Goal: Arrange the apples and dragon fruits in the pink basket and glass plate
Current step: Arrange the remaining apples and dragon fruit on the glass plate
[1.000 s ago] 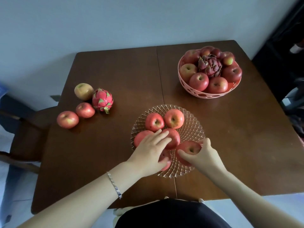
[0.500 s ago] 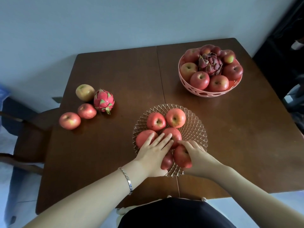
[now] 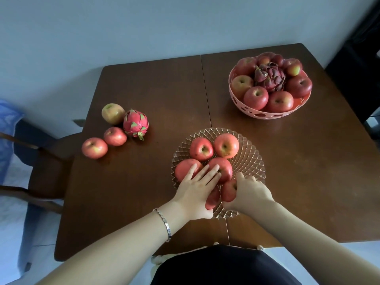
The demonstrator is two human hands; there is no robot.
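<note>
A glass plate (image 3: 251,161) in the middle of the table holds several red apples. My left hand (image 3: 197,186) lies flat with straight fingers across two of them and hides part of a front apple (image 3: 212,199). My right hand (image 3: 249,193) grips another red apple (image 3: 228,191) at the plate's front edge. The pink basket (image 3: 269,115) at the back right is filled with apples around a dark dragon fruit (image 3: 269,76). On the left of the table lie a pink dragon fruit (image 3: 135,124), a yellowish apple (image 3: 112,113) and two red apples (image 3: 114,136) (image 3: 94,148).
The brown wooden table (image 3: 154,83) has a seam down its middle. A wooden chair (image 3: 47,161) stands at the left edge, and a dark piece of furniture (image 3: 357,64) is at the far right. A blue cloth (image 3: 8,128) shows at the left border.
My right hand carried its apple from the plate's right front toward the centre front, beside the apple under my left hand. My left hand stayed pressed on the apples.
</note>
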